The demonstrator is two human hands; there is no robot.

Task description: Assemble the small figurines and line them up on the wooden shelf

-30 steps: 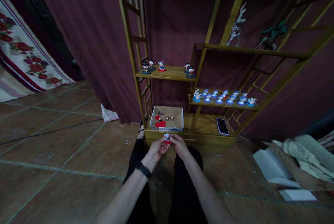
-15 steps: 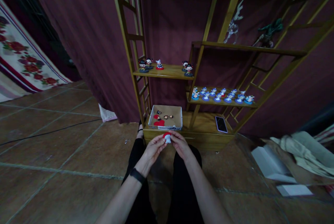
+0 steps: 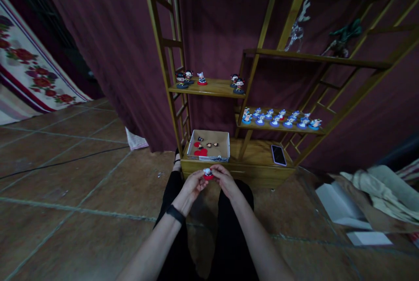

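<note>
Between my two hands is a small figurine point(image 3: 208, 174) with a pale top and a red round base, held upright over my knees. My left hand point(image 3: 194, 185) pinches it from the left. From the right, the fingers of my right hand point(image 3: 223, 179) close on its other side. Just beyond them a shallow cardboard box point(image 3: 224, 141) stands on the lowest wooden shelf. It holds small dark-haired figure parts point(image 3: 209, 145) and flat red bases point(image 3: 200, 152).
Several dark-haired figurines point(image 3: 181, 80) and a red-based one point(image 3: 202, 79) stand on the left shelf. Rows of blue-and-white figurines point(image 3: 275, 120) fill the right shelf. A phone point(image 3: 278, 155) lies on the bottom shelf. White boxes point(image 3: 342, 207) sit on the floor at right.
The figurine has been turned over in my fingers: its red part was on top and is now underneath. The view has shifted slightly.
</note>
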